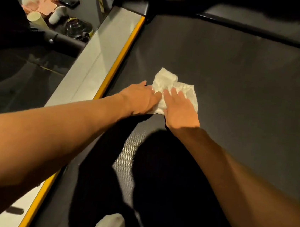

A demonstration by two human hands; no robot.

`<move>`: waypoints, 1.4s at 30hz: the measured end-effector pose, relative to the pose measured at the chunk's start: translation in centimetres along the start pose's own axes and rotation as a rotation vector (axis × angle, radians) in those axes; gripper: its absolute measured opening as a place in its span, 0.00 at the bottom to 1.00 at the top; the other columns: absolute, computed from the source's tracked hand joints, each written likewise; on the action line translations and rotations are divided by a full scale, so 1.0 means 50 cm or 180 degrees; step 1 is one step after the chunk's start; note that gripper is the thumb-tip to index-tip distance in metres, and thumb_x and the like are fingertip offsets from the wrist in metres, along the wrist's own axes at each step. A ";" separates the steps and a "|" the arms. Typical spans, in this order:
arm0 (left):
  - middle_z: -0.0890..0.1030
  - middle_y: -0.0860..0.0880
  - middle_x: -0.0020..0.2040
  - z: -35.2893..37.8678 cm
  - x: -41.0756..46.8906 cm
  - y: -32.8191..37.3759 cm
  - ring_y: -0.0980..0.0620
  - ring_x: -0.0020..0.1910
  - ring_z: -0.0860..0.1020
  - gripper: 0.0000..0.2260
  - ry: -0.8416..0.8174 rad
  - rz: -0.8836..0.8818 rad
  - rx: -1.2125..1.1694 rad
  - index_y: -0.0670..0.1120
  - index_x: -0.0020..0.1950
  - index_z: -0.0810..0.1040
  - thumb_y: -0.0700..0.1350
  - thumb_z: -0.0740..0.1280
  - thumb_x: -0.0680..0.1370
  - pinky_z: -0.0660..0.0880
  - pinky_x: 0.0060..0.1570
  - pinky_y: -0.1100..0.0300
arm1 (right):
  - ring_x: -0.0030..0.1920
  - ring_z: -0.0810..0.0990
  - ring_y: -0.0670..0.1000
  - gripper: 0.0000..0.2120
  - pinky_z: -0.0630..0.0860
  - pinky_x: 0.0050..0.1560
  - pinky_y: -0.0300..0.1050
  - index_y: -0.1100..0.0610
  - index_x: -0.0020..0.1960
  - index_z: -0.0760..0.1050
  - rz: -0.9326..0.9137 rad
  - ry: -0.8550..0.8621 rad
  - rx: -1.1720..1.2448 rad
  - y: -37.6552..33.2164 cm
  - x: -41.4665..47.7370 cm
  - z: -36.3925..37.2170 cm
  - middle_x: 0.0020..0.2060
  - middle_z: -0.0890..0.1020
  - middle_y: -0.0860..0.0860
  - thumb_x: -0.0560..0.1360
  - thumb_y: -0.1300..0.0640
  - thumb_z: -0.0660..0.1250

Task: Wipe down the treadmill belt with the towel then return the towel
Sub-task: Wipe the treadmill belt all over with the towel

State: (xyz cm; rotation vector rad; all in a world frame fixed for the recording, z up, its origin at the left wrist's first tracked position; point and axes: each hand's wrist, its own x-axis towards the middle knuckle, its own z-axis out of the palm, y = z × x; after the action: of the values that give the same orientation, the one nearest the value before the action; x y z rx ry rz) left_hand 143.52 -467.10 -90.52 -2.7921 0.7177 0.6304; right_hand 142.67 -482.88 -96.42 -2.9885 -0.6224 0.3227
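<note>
Blk treadmill belt (232,81) w/ 1 crumpled towel (168,81)

No text, label, brand, number or sign can be read anywhere here.

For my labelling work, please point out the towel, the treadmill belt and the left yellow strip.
towel (176,83): head view, crumpled upper part beyond the fingers.
treadmill belt (242,76): head view, bare surface right of the towel.
left yellow strip (122,55): head view, its middle stretch.
</note>
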 end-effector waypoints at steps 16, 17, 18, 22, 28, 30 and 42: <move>0.73 0.45 0.57 0.085 -0.093 -0.056 0.44 0.57 0.74 0.12 0.0693 -0.0261 -0.0619 0.44 0.61 0.69 0.47 0.56 0.81 0.68 0.63 0.53 | 0.74 0.57 0.60 0.25 0.54 0.73 0.55 0.57 0.75 0.59 -0.0516 0.0111 0.0307 -0.070 0.020 -0.014 0.75 0.58 0.55 0.79 0.59 0.59; 0.74 0.46 0.56 0.099 -0.106 -0.054 0.45 0.54 0.76 0.12 0.0777 -0.0155 -0.0721 0.45 0.59 0.71 0.49 0.56 0.81 0.69 0.61 0.53 | 0.74 0.59 0.60 0.25 0.55 0.73 0.55 0.58 0.74 0.60 -0.0590 0.0126 0.0374 -0.079 0.003 0.001 0.74 0.61 0.57 0.78 0.59 0.62; 0.74 0.47 0.55 0.114 -0.124 -0.053 0.46 0.51 0.77 0.13 0.0846 -0.0050 -0.0786 0.47 0.58 0.72 0.52 0.55 0.81 0.72 0.58 0.52 | 0.71 0.65 0.62 0.26 0.59 0.71 0.56 0.60 0.72 0.64 -0.0711 0.0162 0.0414 -0.086 -0.017 0.014 0.72 0.66 0.59 0.77 0.60 0.66; 0.75 0.49 0.53 0.139 -0.166 -0.063 0.47 0.49 0.78 0.16 0.0895 0.0200 -0.0803 0.49 0.58 0.71 0.57 0.52 0.81 0.76 0.55 0.50 | 0.67 0.69 0.65 0.25 0.64 0.68 0.58 0.61 0.70 0.68 -0.0981 0.0267 0.0421 -0.086 -0.043 0.040 0.69 0.71 0.60 0.75 0.59 0.68; 0.76 0.43 0.52 0.090 -0.133 -0.116 0.42 0.46 0.77 0.14 0.0648 -0.0518 -0.0489 0.44 0.56 0.73 0.53 0.56 0.80 0.74 0.47 0.52 | 0.75 0.54 0.60 0.25 0.52 0.74 0.55 0.56 0.76 0.56 -0.0767 0.0187 0.0502 -0.120 0.065 -0.011 0.76 0.56 0.56 0.80 0.58 0.58; 0.78 0.43 0.46 0.089 -0.143 -0.113 0.42 0.39 0.76 0.13 0.0688 -0.0442 -0.0486 0.45 0.49 0.73 0.54 0.57 0.79 0.76 0.42 0.52 | 0.75 0.55 0.61 0.26 0.52 0.74 0.53 0.58 0.75 0.57 -0.0714 0.0136 0.0580 -0.143 0.051 0.000 0.76 0.57 0.57 0.79 0.61 0.58; 0.73 0.41 0.62 0.120 -0.177 -0.122 0.41 0.55 0.76 0.18 0.0885 -0.0370 -0.0705 0.42 0.61 0.73 0.53 0.60 0.80 0.77 0.51 0.49 | 0.75 0.56 0.56 0.25 0.56 0.70 0.53 0.55 0.73 0.62 -0.0841 -0.0054 0.0669 -0.184 0.059 -0.026 0.76 0.57 0.55 0.79 0.49 0.60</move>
State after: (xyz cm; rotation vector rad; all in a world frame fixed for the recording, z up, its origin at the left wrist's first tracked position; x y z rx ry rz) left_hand 137.40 -456.43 -91.46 -3.1395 0.5553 0.3202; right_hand 142.04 -473.31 -94.68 -2.6665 -0.9109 0.3687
